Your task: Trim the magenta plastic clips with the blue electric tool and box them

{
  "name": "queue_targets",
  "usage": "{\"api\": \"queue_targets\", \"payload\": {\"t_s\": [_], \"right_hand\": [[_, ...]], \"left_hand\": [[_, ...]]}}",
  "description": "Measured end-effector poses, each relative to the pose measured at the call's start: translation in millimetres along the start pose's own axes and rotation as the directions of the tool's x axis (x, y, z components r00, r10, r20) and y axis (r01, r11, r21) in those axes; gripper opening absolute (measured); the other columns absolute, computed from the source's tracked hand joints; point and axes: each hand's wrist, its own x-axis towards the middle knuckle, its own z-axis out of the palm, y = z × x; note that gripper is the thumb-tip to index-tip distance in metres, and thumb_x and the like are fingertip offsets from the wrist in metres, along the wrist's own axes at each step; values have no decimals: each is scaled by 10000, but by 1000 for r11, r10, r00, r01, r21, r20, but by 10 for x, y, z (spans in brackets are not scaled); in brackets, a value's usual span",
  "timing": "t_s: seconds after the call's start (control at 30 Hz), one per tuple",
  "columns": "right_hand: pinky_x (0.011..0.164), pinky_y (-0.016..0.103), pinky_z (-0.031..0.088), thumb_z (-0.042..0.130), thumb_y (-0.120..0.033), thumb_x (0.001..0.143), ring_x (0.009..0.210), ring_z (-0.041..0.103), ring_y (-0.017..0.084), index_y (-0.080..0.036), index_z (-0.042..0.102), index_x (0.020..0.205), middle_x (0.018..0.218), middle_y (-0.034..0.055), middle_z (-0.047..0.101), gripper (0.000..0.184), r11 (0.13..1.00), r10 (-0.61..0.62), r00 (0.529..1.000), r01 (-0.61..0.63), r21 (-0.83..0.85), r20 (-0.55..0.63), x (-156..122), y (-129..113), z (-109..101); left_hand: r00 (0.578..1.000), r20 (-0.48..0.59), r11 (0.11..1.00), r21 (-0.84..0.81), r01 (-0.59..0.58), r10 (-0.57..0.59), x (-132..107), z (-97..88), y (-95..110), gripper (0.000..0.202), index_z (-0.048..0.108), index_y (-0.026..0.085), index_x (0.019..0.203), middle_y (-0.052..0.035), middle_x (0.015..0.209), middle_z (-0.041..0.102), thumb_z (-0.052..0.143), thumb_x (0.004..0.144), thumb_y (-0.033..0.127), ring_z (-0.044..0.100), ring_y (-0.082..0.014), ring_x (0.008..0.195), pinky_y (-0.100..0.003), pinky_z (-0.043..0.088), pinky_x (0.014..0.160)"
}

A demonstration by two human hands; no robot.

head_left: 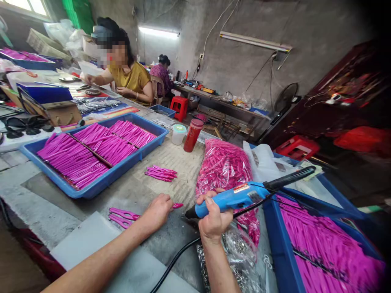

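My left hand [159,211] is closed over a slim pink forked tool [124,215] on the table; its two legs show left of the wrist. A pink tip [177,206] pokes out past the fingers, and whether it belongs to the same piece is hidden. In my right hand [215,217] is a blue electric screwdriver [233,199], wrapped by the fingers and tilted, its dark nose close to the pink tip. Its black cord [180,254] runs down the table. Ahead of my left hand lies a small bunch of similar pink tools [161,173].
Blue trays of pink pieces stand left [87,192] and right [282,260]. A bulging bag of pink pieces [224,167], a bag of small metal parts [240,252], a red flask [193,135] and a lidded cup [178,134] share the table. Two people sit beyond.
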Motion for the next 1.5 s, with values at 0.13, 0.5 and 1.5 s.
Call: {"api": "queue_targets", "payload": {"t_s": [0.13, 0.5, 1.5], "right_hand": [[533, 254, 420, 592, -275, 693, 482, 523, 115, -139, 383, 952, 618, -39, 502, 360, 1000, 13, 1000, -13, 7, -26, 17, -9, -5], [500, 238, 413, 612, -273, 654, 456, 512, 104, -128, 384, 935, 612, -46, 492, 390, 1000, 11, 1000, -11, 11, -15, 73, 24, 171], [465, 231, 413, 609, -280, 615, 441, 494, 98, -152, 378, 894, 615, -45, 499, 384, 988, 30, 998, -22, -156, 50, 112, 321, 425]], "left_hand": [[1000, -18, 1000, -27, 6, -6, -7, -16, 13, 254, 601, 122, 739, -75, 814, 565, 397, 871, 197, 490, -179, 822, -270, 371, 731], [996, 83, 996, 82, 28, -35, -9, -26, 62, 330, 618, 132, 864, -58, 882, 564, 300, 911, 211, 476, -190, 894, -293, 359, 787], [987, 140, 996, 64, 69, -77, -16, -53, 111, 300, 622, 154, 935, -46, 960, 579, 325, 902, 182, 472, -206, 948, -308, 376, 819]]}}
